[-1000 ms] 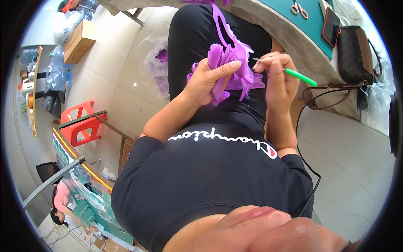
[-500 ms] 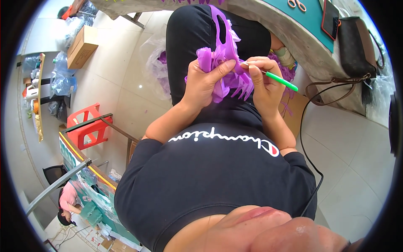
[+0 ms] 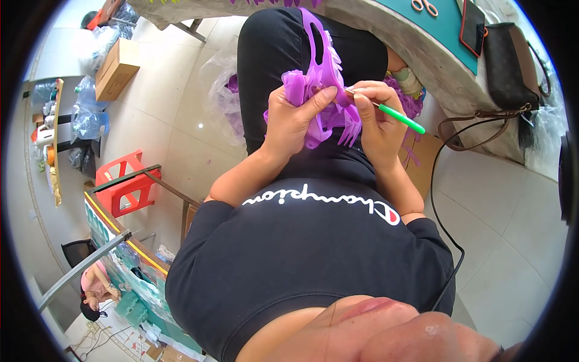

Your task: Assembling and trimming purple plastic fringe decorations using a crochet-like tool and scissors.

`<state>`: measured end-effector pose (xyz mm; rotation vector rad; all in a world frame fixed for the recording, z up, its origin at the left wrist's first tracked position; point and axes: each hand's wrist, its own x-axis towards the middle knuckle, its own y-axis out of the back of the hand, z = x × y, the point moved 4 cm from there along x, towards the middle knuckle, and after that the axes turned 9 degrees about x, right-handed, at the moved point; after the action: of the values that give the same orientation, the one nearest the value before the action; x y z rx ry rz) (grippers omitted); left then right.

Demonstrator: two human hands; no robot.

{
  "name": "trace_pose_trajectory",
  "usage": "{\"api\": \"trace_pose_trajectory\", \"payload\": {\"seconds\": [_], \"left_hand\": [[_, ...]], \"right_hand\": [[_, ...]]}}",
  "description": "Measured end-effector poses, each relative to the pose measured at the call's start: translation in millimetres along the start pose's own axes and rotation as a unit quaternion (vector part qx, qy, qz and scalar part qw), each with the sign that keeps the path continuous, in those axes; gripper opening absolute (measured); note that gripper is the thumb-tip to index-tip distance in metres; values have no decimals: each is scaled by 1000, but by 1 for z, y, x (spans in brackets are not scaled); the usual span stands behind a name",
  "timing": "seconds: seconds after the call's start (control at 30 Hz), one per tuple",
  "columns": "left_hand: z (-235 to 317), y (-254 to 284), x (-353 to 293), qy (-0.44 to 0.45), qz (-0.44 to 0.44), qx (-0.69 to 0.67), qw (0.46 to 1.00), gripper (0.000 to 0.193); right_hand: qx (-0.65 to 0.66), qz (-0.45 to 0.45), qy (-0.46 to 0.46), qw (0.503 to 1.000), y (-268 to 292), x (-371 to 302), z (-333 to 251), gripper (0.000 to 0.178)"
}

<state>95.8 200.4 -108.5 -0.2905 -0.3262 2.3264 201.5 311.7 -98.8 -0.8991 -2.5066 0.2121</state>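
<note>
Over my lap I hold a soft purple piece (image 3: 330,73) with a looped strap at its far end and finger-like fringes on its near side. My left hand (image 3: 288,123) is closed on it, the thumb pressing on top. My right hand (image 3: 381,128) pinches a slim metal-shafted tool with a green handle (image 3: 401,118). The tool's front end points left into the purple piece, close to my left thumb. Its tip is hidden by fingers and folds, so its shape cannot be made out.
Ahead is a table with a green mat (image 3: 443,30), bearing scissors (image 3: 424,6) and a phone (image 3: 472,28). A brown bag (image 3: 511,66) stands at the right. Clear plastic bags (image 3: 220,87), a red stool (image 3: 125,184) and a carton (image 3: 118,68) are left; a person (image 3: 95,286) works behind.
My right hand and the green-handled tool have shifted slightly left, toward the purple piece. My left hand keeps its hold. The person at the far lower left has changed posture.
</note>
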Motion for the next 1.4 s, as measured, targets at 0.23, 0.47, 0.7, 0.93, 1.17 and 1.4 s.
{"api": "trace_pose_trajectory", "payload": {"seconds": [0.23,0.47,0.7,0.93,1.17,1.4], "left_hand": [[4,5,-1,-123,110,196,967,7],[0,12,11,-73,96,92,988,13],[3,8,4,-36,59,45,997,13],[1,7,3,-52,64,72,994,12],[-2,9,4,-88,86,98,988,10],[-2,9,5,-112,98,113,983,10]], "right_hand": [[-292,-80,235,924,-13,7,1,11],[-85,41,125,988,9,25,13,9],[61,16,11,998,1,18,12,15],[59,24,-25,998,-5,13,16,16],[17,10,-1,1000,-7,11,15,15],[11,13,-6,1000,-6,11,14,15]]}}
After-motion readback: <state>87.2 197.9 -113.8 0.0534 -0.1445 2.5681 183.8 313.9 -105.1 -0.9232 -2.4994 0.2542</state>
